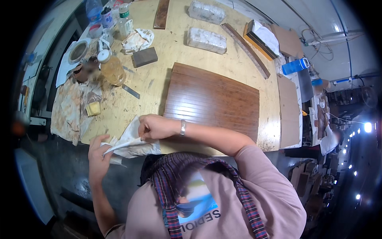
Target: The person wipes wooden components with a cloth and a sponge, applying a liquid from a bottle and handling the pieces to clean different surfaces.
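Note:
A white cloth (130, 132) is stretched and bunched between my two hands at the table's near left edge. My left hand (98, 156) is closed on its left end, beside the edge. Fingers curled, my right hand (158, 127) grips the cloth's upper right part, and a silver band circles that wrist. Just beyond my right forearm lies a glossy brown wooden panel (213, 95) with narrow parallel grooves, its near side partly hidden by the arm. A small yellow folded piece (93, 108) rests left of the cloth.
On the left stand a jar of amber liquid (112, 69), several bottles (124, 22) and a stained sheet (67, 115). A dark block (145, 57) and crumpled rag (138, 40) lie nearby. Wrapped white blocks (207, 40), a wooden strip (246, 49) and a blue bottle (294, 66) are farther off.

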Tool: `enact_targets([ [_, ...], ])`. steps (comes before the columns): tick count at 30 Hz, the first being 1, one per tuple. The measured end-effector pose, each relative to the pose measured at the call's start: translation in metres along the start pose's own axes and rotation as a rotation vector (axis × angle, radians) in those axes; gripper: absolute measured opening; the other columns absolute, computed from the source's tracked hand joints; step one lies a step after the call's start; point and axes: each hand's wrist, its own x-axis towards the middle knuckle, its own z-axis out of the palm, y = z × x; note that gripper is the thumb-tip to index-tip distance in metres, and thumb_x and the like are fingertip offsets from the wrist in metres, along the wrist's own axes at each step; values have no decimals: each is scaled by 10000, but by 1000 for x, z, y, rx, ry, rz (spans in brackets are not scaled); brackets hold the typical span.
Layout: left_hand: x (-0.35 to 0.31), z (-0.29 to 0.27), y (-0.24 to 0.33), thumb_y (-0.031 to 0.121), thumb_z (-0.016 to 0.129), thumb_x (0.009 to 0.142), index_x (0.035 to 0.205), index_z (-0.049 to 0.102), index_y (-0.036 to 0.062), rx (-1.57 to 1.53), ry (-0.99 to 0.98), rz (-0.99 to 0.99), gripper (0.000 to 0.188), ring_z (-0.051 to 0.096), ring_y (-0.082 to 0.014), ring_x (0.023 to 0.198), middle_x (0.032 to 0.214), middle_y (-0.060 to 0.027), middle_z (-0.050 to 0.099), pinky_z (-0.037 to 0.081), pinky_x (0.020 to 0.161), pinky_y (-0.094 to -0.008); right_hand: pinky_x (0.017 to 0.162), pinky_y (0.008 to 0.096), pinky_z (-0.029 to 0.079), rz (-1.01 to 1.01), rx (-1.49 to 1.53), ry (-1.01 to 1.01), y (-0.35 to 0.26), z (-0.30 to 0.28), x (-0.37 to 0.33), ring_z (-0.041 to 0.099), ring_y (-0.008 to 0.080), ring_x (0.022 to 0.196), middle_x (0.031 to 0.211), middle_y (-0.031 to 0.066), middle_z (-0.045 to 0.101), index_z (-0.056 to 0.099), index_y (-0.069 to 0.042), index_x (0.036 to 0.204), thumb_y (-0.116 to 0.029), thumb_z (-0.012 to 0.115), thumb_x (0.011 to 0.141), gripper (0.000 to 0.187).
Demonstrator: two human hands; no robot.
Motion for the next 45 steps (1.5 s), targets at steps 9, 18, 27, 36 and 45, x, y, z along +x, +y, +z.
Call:
enact_targets([
  [9,-18,25,2,-31,554,803,1108,598,-86,-1184,-88,-616,312,620,-171,1024,1044,-123,664,485,921,-327,829,304,446,-232,544,197,-14,-33,56,574,154,923,1020,87,645,591,-10,766,-129,632,841,147],
  [18,-11,20,-17,104,525,956,1346,409,-72,-1629,422,-558,444,559,-314,1189,1309,-209,531,461,1013,-448,911,323,480,74,45,955,11,-66,113,569,210,1039,1173,169,577,457,12,1248,-169,824,685,695],
  [27,24,48,-11,64,491,936,1432,343,-29,-1738,549,-555,527,472,-324,1289,1412,-179,456,382,1087,-466,1030,345,418,-229,338,848,20,-110,173,536,267,1171,1272,147,522,398,-12,1322,-142,901,558,924],
  [36,38,62,-19,43,455,937,1437,347,-15,-1744,503,-499,515,495,-302,1270,1395,-159,479,392,1075,-438,793,423,501,-48,-457,523,-31,-100,74,579,346,973,980,151,538,574,-84,1083,-130,749,614,503],
  [45,50,86,-9,71,472,953,1398,400,-18,-1783,376,-442,459,534,-280,1225,1347,-152,525,413,1054,-422,712,417,484,-97,-975,527,-34,-91,33,566,291,919,944,113,542,617,-79,942,-84,650,642,303],
])
